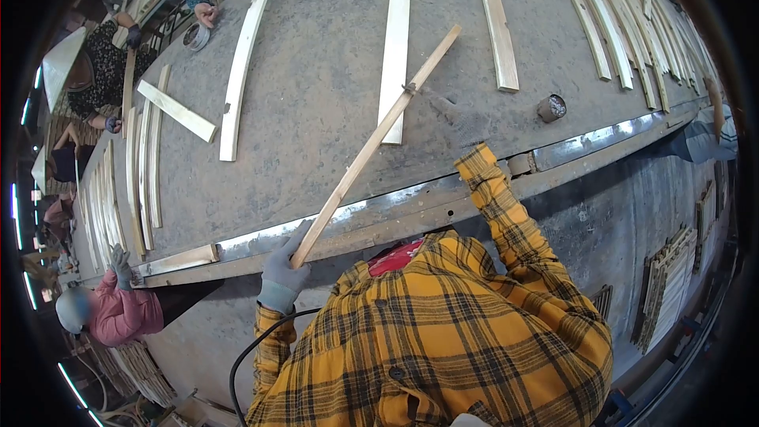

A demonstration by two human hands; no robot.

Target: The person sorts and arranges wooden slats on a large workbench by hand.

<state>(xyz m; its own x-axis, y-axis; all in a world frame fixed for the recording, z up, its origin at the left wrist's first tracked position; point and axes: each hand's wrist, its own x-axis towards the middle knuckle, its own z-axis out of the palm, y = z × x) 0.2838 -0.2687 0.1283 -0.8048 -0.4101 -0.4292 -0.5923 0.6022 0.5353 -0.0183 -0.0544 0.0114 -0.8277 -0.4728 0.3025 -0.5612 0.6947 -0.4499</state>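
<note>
A long, narrow wooden strip [368, 150] slants over the near edge of the grey table. Its lower end is in my left hand [283, 269], which wears a grey glove, fingers wrapped round the wood. My right hand [452, 120], in a dusty dark glove, is over the table near the strip's upper part; its fingers reach toward a small dark spot on the strip and blend with the table surface. Behind the slanted strip lies a paler, wider strip [397, 47]. To the right of my right hand stands a small cup [551, 108] with greyish contents.
More strips lie on the table [316, 55], one at left [245, 63], one at right [496, 24], and several at both ends. Across the table a person's hand [207, 14] is near a round container [196, 36]. A co-worker in pink [126, 312] stands at the near left.
</note>
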